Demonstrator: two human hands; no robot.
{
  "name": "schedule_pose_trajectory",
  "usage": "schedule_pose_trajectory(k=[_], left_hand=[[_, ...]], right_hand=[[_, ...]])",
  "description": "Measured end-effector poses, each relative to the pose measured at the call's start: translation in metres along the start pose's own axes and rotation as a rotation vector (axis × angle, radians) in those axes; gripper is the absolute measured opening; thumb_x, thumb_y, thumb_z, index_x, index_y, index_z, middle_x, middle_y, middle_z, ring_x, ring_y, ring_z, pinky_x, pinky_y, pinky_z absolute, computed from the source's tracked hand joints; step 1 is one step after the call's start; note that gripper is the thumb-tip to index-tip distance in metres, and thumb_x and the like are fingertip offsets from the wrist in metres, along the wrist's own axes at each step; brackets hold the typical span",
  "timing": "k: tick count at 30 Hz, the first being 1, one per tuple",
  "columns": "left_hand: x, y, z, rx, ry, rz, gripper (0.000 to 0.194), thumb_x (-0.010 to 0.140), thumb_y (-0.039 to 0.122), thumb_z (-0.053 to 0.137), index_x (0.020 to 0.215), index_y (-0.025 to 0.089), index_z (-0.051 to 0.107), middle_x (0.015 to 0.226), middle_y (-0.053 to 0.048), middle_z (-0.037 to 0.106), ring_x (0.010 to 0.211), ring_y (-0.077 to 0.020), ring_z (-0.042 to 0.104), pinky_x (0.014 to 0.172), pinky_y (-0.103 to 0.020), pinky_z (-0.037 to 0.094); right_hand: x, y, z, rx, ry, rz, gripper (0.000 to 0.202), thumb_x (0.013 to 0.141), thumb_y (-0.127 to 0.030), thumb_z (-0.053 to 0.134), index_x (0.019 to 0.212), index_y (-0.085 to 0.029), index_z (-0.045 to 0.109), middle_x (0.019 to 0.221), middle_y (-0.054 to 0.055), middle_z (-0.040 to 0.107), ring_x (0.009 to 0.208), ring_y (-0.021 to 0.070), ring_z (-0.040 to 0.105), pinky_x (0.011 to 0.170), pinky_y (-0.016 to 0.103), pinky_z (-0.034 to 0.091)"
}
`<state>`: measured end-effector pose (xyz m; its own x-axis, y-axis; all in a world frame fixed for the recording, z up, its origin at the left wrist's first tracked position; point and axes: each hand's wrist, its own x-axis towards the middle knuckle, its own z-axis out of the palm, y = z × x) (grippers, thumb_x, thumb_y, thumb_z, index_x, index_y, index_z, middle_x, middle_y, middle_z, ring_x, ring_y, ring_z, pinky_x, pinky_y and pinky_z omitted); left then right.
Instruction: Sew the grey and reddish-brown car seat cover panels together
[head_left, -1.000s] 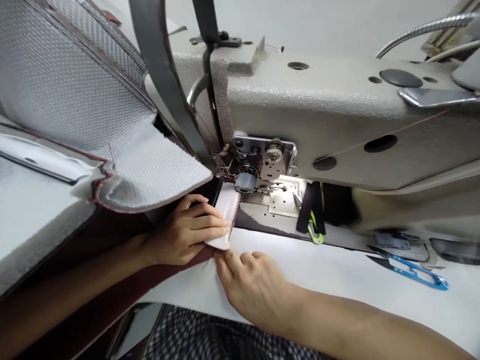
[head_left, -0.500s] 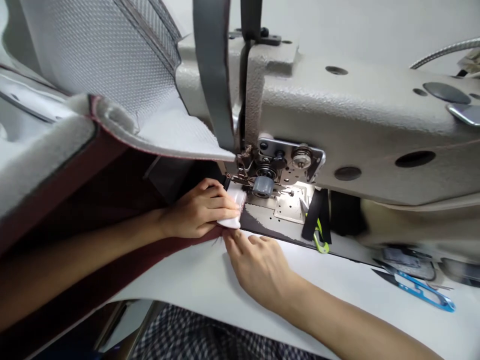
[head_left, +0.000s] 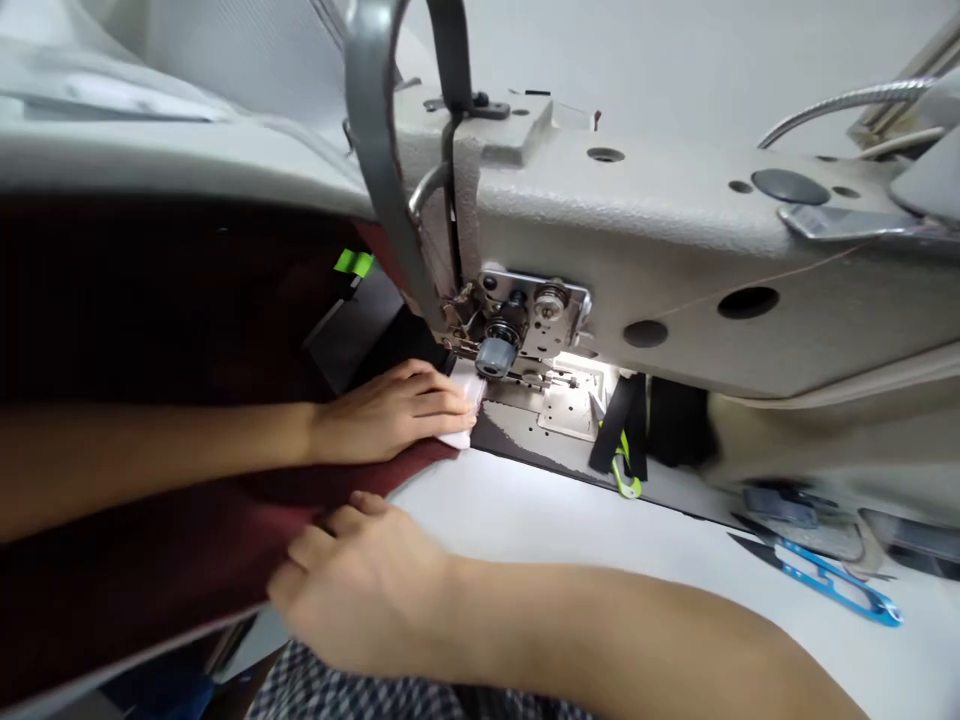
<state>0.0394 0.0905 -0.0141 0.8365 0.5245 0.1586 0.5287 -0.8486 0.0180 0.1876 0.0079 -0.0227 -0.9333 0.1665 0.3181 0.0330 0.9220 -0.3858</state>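
My left hand (head_left: 401, 412) lies with its fingers stretched out over a white strip of material (head_left: 456, 438) on maroon fabric (head_left: 420, 468). The strip's far end runs up to the needle area of a sewing machine (head_left: 540, 225), just past my fingertips. Nearer to me, my right hand (head_left: 367, 585) is curled over the front edge of the maroon fabric, its fingers closed on the cloth. Motion blurs this hand a little, and its fingertips are hidden. A grey presser-side knob (head_left: 495, 357) stands just beyond the white strip.
Black strips (head_left: 621, 425) lie over yellow-green snips (head_left: 627, 478) beside the needle plate. Blue-handled thread snips (head_left: 832, 580) rest on the white tabletop (head_left: 555, 510) at the right. A grey-backed, raised part of the sewn piece (head_left: 187, 165) stands at the left.
My right hand has moved left and toward me, from beside the white strip to the fabric's front edge. The raised fabric at the left has shifted, and the camera view has turned.
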Motion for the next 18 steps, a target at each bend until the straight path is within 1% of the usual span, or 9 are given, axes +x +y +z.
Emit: schedule_pose_trajectory(k=[3,5,7,9,13,16,18], left_hand=[[-0.011,0.009,0.01,0.043,0.083,-0.079,0.039,0.099,0.01,0.042,0.128,0.029,0.06,0.126,0.0,0.069,0.119,-0.0133,0.059,0.104,-0.032,0.032],[-0.014,0.013,0.014,0.044,0.118,-0.092,0.037,0.099,0.01,0.043,0.124,0.028,0.062,0.125,0.0,0.07,0.117,-0.013,0.06,0.107,-0.033,0.031],[-0.013,0.014,0.015,0.038,0.151,-0.096,0.034,0.099,0.011,0.044,0.121,0.028,0.064,0.123,0.001,0.071,0.116,-0.0128,0.062,0.108,-0.033,0.029],[-0.012,0.014,0.017,0.034,0.177,-0.099,0.034,0.099,0.012,0.043,0.119,0.029,0.064,0.121,0.002,0.072,0.115,-0.0126,0.062,0.109,-0.034,0.028],[-0.013,0.013,0.02,0.005,0.223,-0.076,0.033,0.099,0.012,0.043,0.117,0.027,0.065,0.119,0.002,0.073,0.114,-0.0129,0.062,0.111,-0.034,0.026],[-0.014,0.013,0.023,-0.032,0.242,-0.087,0.033,0.1,0.013,0.041,0.118,0.028,0.065,0.12,0.002,0.072,0.114,-0.0132,0.062,0.112,-0.036,0.025],[-0.014,0.013,0.023,-0.048,0.249,-0.082,0.032,0.1,0.014,0.041,0.119,0.027,0.064,0.119,0.002,0.073,0.112,-0.0133,0.063,0.112,-0.036,0.026]], right_hand=[[-0.025,0.004,0.011,0.019,0.01,-0.044,0.017,0.095,-0.018,0.048,0.093,-0.012,0.064,0.094,0.008,0.065,0.087,0.0224,0.063,0.094,0.043,0.048],[-0.033,0.007,0.013,0.025,-0.003,-0.043,0.017,0.096,-0.018,0.048,0.094,-0.013,0.064,0.094,0.007,0.065,0.089,0.0227,0.064,0.097,0.044,0.047],[-0.034,0.01,0.012,0.045,-0.016,-0.039,0.016,0.096,-0.018,0.048,0.095,-0.014,0.064,0.096,0.006,0.066,0.091,0.0216,0.064,0.101,0.042,0.045],[-0.035,0.011,0.011,0.065,-0.018,-0.032,0.016,0.096,-0.02,0.049,0.099,-0.014,0.064,0.105,0.007,0.067,0.096,0.0206,0.063,0.108,0.039,0.041],[-0.04,0.012,0.01,0.041,-0.018,-0.03,0.026,0.099,-0.021,0.044,0.115,-0.009,0.06,0.122,0.01,0.065,0.111,0.0216,0.059,0.114,0.04,0.036],[-0.043,0.013,0.011,0.022,-0.024,-0.047,0.03,0.1,-0.022,0.041,0.121,-0.009,0.059,0.126,0.01,0.063,0.121,0.0214,0.056,0.115,0.039,0.035],[-0.044,0.014,0.011,0.02,-0.026,-0.057,0.033,0.1,-0.022,0.039,0.124,-0.009,0.058,0.127,0.009,0.063,0.124,0.0216,0.054,0.115,0.039,0.036]])
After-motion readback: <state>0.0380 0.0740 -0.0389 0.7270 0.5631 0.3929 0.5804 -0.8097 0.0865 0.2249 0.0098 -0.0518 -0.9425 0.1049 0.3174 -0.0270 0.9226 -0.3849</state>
